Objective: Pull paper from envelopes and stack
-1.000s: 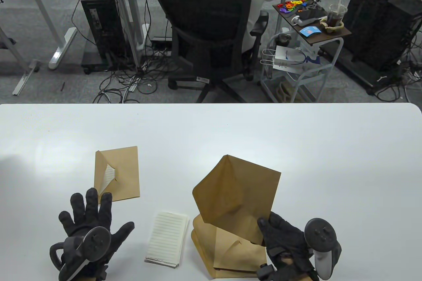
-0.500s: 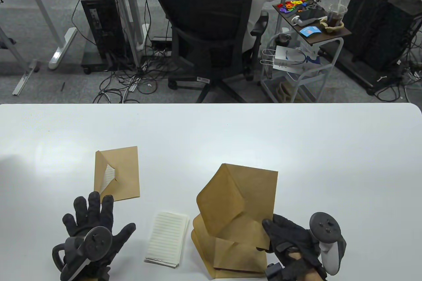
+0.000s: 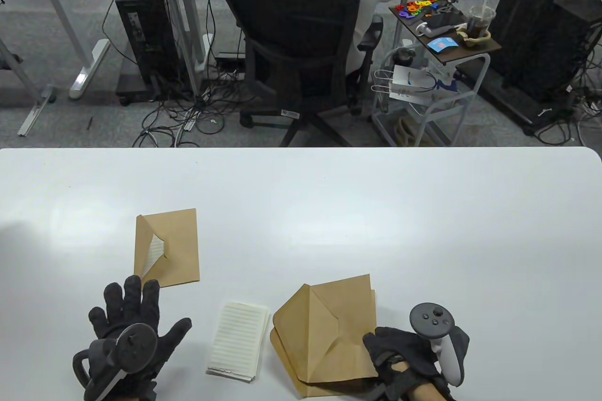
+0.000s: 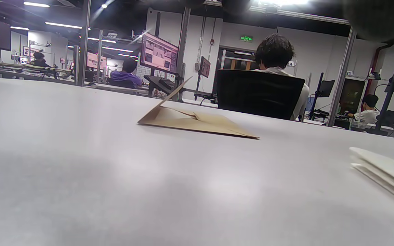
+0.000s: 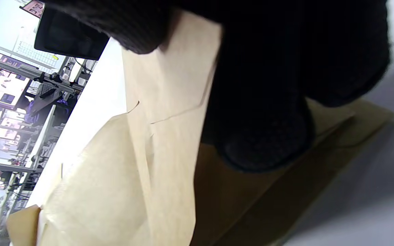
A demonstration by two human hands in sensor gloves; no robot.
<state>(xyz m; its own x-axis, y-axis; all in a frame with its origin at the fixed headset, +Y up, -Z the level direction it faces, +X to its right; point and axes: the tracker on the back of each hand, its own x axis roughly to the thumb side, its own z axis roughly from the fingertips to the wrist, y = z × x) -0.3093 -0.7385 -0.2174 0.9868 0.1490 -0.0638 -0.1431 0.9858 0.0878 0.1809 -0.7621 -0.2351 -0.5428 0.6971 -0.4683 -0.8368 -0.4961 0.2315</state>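
Gripping the top envelope

Right hand pinches the top envelope on the brown pile, beside the lined paper stack. Left hand, fingers spread, touches the far envelope on the tabletop.

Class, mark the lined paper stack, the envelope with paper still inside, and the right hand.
lined paper stack (image 3: 237, 342), table view, middle of top sheet
envelope with paper still inside (image 3: 178, 250), table view, brown face
right hand (image 3: 400, 358), table view, glove back

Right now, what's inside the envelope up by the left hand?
Through the open flap of the far envelope a bit of white lined paper peeks out. Most of that paper is covered by the brown envelope.
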